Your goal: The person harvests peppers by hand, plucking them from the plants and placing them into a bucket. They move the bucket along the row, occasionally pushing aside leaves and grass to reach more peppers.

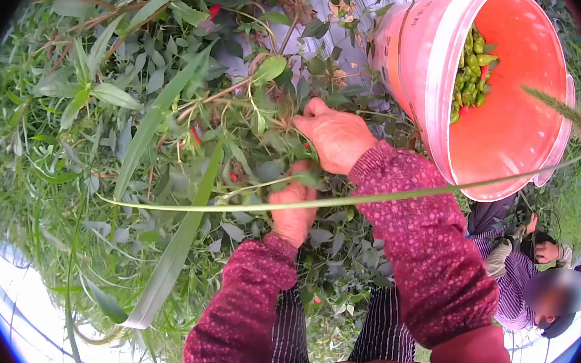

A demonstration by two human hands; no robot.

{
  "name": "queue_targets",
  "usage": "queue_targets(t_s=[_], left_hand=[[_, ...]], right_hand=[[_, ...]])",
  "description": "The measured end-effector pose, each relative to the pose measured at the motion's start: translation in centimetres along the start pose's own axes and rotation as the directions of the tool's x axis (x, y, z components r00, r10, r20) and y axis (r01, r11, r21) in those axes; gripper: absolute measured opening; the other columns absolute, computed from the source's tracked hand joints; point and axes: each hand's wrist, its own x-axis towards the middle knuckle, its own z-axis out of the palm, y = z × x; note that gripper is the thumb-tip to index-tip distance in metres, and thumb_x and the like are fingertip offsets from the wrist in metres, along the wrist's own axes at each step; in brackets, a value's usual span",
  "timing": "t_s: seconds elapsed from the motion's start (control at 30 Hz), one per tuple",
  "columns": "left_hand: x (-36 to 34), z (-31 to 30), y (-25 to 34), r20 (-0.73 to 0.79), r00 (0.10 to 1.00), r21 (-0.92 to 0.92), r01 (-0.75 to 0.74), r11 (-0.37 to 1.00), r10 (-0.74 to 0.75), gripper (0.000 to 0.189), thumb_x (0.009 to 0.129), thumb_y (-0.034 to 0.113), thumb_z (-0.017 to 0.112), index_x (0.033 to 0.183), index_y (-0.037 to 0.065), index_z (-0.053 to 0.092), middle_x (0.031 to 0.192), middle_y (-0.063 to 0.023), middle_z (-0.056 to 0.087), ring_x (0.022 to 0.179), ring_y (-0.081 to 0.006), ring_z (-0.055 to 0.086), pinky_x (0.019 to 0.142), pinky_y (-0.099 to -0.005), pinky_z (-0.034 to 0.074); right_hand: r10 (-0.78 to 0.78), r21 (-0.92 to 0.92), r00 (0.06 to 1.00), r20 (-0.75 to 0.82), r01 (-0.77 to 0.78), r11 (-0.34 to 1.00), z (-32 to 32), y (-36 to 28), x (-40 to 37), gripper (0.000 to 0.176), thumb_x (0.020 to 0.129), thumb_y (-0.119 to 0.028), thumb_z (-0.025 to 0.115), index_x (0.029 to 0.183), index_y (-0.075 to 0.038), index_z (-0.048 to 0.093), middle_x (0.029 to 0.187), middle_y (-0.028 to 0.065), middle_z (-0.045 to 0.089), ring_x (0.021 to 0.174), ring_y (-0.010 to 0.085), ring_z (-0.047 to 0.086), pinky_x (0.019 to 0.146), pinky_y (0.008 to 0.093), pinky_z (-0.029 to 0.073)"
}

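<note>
My right hand (pixel 337 137) is closed among the stems of a leafy pepper plant (pixel 269 106), its thumb and fingers bent together at a thin stem. What it grips, if anything, is too small to make out. Just below and left of it, my left hand (pixel 294 209) has curled fingers, partly covered by leaves; what lies inside them is hidden. Small red peppers (pixel 234 177) show between the leaves left of my hands. To the right, a pinkish-white bucket (pixel 434 70) leans with its mouth towards me, holding green peppers (pixel 472 69) and a few red bits.
A long grass stalk (pixel 334 202) arches across my forearms to a bristly seed head. A broad grass blade (pixel 178 252) stands at the left. Pale plastic sheeting (pixel 353 28) lies beneath the plants. Another person (pixel 517 285) in striped clothing is low down at the right.
</note>
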Motion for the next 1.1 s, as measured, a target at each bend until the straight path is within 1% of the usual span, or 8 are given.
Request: queue_targets(t_s=[0.1, 0.13, 0.4, 0.63, 0.7, 0.77, 0.83, 1.1], left_hand=[[-0.9, -0.7, 1.5, 0.364, 0.911, 0.240, 0.110, 0.965, -0.194, 0.023, 0.083, 0.013, 0.063, 0.105, 0.006, 0.059, 0.074, -0.0161, 0.061, 0.059, -0.0308, 0.060, 0.053, -0.0382, 0.049], [-1.4, 0.1, 0.2, 0.217, 0.974, 0.161, -0.101, 0.982, 0.065, 0.020, 0.082, 0.012, 0.063, 0.101, 0.007, 0.059, 0.074, -0.0160, 0.060, 0.063, -0.0346, 0.060, 0.054, -0.0402, 0.049], [-5.6, -2.5, -2.0, 0.413, 0.891, 0.198, -0.291, 0.936, 0.190, 0.020, 0.081, 0.012, 0.058, 0.101, 0.009, 0.058, 0.090, -0.0148, 0.061, 0.070, -0.0304, 0.063, 0.059, -0.0369, 0.051], [-2.5, -7.4, 2.7, 0.851, 0.517, 0.438, -0.599, 0.670, -0.093, 0.030, 0.084, 0.011, 0.051, 0.113, 0.007, 0.055, 0.090, -0.0140, 0.062, 0.067, -0.0261, 0.064, 0.058, -0.0356, 0.052], [-2.8, -10.1, 5.0, 0.885, 0.442, 0.147, -0.563, 0.813, 0.146, 0.020, 0.083, 0.007, 0.055, 0.103, 0.005, 0.054, 0.085, -0.0148, 0.060, 0.066, -0.0256, 0.063, 0.057, -0.0341, 0.052], [-1.7, -10.2, 6.3, 0.680, 0.650, -0.371, -0.094, 0.924, 0.340, 0.019, 0.083, 0.007, 0.060, 0.100, 0.006, 0.054, 0.082, -0.0090, 0.058, 0.067, -0.0196, 0.061, 0.056, -0.0306, 0.050], [3.3, -10.8, 8.7, 0.545, 0.788, -0.357, -0.093, 0.930, 0.288, 0.018, 0.081, 0.005, 0.062, 0.097, 0.007, 0.055, 0.079, -0.0048, 0.056, 0.070, -0.0151, 0.058, 0.061, -0.0284, 0.049], [13.4, -8.1, -3.4, 0.713, 0.684, 0.392, -0.207, 0.896, -0.154, 0.028, 0.082, 0.020, 0.058, 0.104, 0.002, 0.058, 0.088, -0.0184, 0.062, 0.083, -0.0305, 0.061, 0.072, -0.0384, 0.048]], right_hand=[[-0.089, -0.045, 0.993, 0.077, 0.092, 0.995, 0.4, 1.9, -1.3, 0.039, 0.067, -0.008, 0.066, 0.105, -0.012, 0.059, 0.103, 0.0147, 0.054, 0.091, 0.0307, 0.060, 0.073, 0.0419, 0.050], [-0.086, -0.044, 0.983, 0.165, 0.095, 0.995, 0.4, 2.4, -2.0, 0.038, 0.066, -0.009, 0.067, 0.103, -0.012, 0.060, 0.103, 0.0145, 0.054, 0.089, 0.0308, 0.061, 0.073, 0.0420, 0.050], [-0.004, -0.037, 0.969, 0.245, 0.014, 0.999, 4.4, 1.3, -4.7, 0.031, 0.071, -0.015, 0.064, 0.102, -0.013, 0.061, 0.098, 0.0156, 0.057, 0.088, 0.0310, 0.062, 0.074, 0.0397, 0.050], [0.127, -0.077, 0.939, 0.321, -0.107, 0.991, 6.7, 1.1, -5.4, 0.020, 0.080, -0.022, 0.054, 0.092, -0.009, 0.061, 0.094, 0.0136, 0.054, 0.087, 0.0295, 0.060, 0.071, 0.0392, 0.049], [0.152, -0.136, 0.914, 0.375, -0.108, 0.985, 5.0, 0.3, -5.2, 0.026, 0.079, -0.014, 0.056, 0.102, -0.005, 0.063, 0.097, 0.0139, 0.057, 0.089, 0.0286, 0.062, 0.077, 0.0371, 0.049], [0.159, -0.200, 0.923, 0.350, -0.092, 0.975, 6.9, 0.3, -5.4, 0.022, 0.077, -0.012, 0.056, 0.095, -0.013, 0.070, 0.103, 0.0108, 0.052, 0.093, 0.0261, 0.060, 0.078, 0.0357, 0.049], [0.093, -0.424, 0.891, 0.445, 0.117, 0.898, 7.8, 0.1, -5.3, 0.023, 0.076, -0.011, 0.057, 0.096, -0.016, 0.069, 0.104, 0.0094, 0.052, 0.094, 0.0258, 0.059, 0.079, 0.0360, 0.049], [-0.024, -0.152, 0.996, 0.089, 0.038, 0.988, 8.7, 0.6, -6.4, 0.028, 0.071, -0.011, 0.058, 0.097, -0.015, 0.069, 0.097, 0.0126, 0.054, 0.086, 0.0268, 0.061, 0.074, 0.0387, 0.051]])
